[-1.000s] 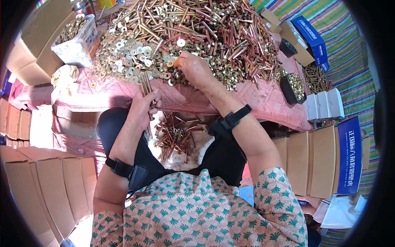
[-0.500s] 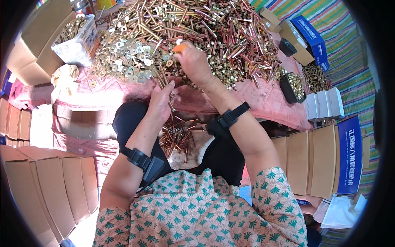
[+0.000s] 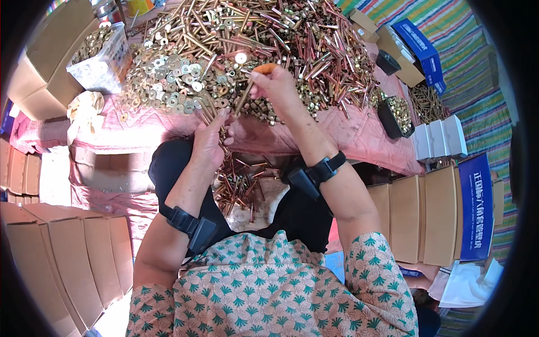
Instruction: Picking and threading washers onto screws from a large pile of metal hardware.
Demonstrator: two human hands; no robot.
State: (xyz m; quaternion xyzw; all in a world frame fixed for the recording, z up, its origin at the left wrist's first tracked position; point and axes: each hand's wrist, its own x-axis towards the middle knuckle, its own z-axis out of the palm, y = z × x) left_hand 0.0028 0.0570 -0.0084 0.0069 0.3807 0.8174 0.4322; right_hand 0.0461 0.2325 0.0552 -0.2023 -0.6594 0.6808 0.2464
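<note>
My left hand is closed around a few long brass-coloured bolts, which stick up past the thumb toward the heap. Just to its right, my right hand, an orange cover on one finger, pinches another long bolt that slants down toward the left hand. Both hands hover at the near edge of a big metal heap. Flat washers lie at its left, small nuts along its near edge, and bolts and reddish sleeves farther back and right.
A pink quilted cloth covers the work surface. Loose bolts lie below, between my knees. At left stand a clear tub of washers and cardboard boxes; at right, a black tray of nuts, white boxes and brown cartons.
My right hand has come up and right from the heap's near edge, and a bolt now shows in its fingers. The left hand has shifted slightly left, still holding its bolts.
</note>
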